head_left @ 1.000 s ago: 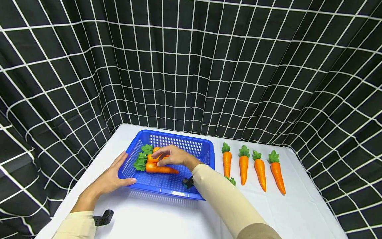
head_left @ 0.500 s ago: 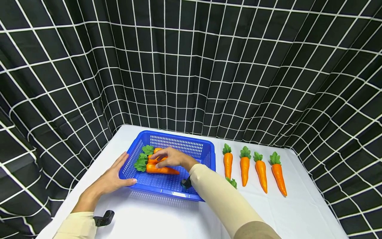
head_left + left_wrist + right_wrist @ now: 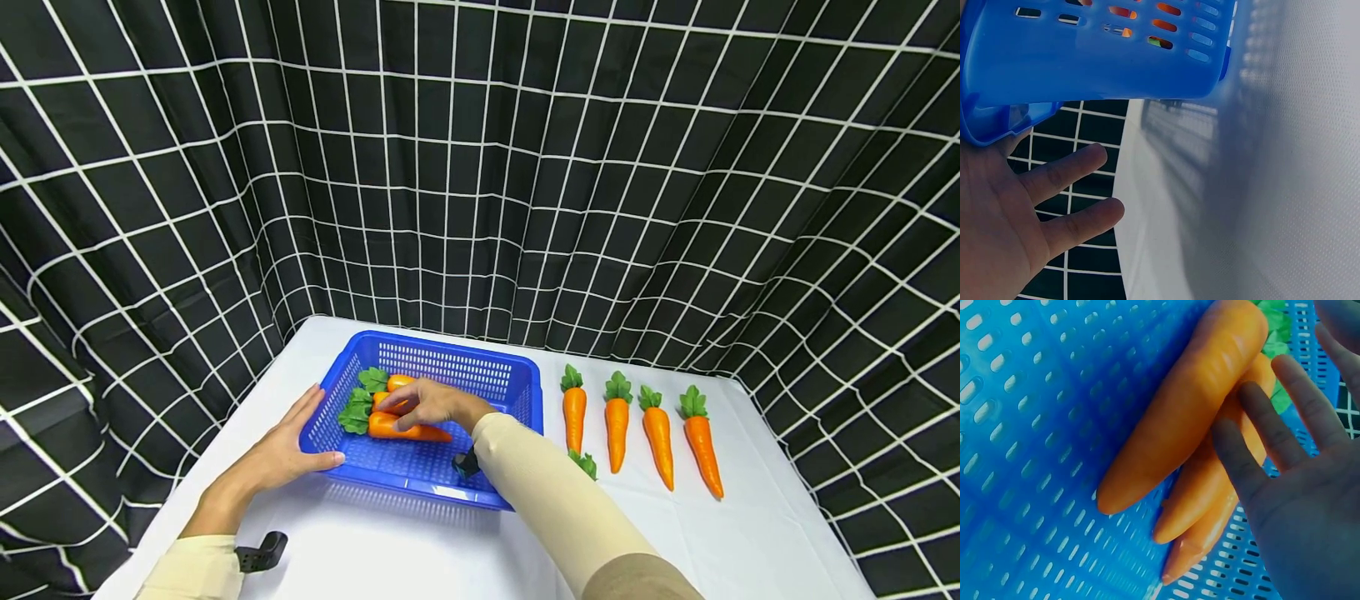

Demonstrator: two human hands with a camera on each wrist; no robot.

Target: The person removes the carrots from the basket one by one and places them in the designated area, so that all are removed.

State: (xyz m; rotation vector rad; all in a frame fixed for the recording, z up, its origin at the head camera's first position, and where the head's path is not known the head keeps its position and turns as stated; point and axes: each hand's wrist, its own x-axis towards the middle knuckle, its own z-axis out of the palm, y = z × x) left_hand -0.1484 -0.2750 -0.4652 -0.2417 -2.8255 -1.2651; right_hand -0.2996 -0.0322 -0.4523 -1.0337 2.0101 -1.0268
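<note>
At the left edge of the blue basket (image 3: 517, 387), your left hand (image 3: 281, 454) is lying open, fingers straight along the outer wall and the thumb pressing against the near corner; it is gripping nothing. Inside the basket, toward its left half, three carrots (image 3: 397, 427) are lying close together with their green tops pointing at the left wall. Your right hand (image 3: 423, 402) is hovering over those carrots, fingers spread and relaxed, and its wrist view is showing the fingers (image 3: 1272, 431) just above the carrots (image 3: 1185, 419) with nothing held; whether the fingertips are touching them, you cannot tell. Right of the basket, four more carrots (image 3: 617, 417) are lying in a row on the white desk (image 3: 750, 533), apart from one another, leaves pointing away from you. Just beside the basket's right near corner, a fifth carrot's green top (image 3: 583, 463) is peeking out from behind your right sleeve (image 3: 555, 500).
</note>
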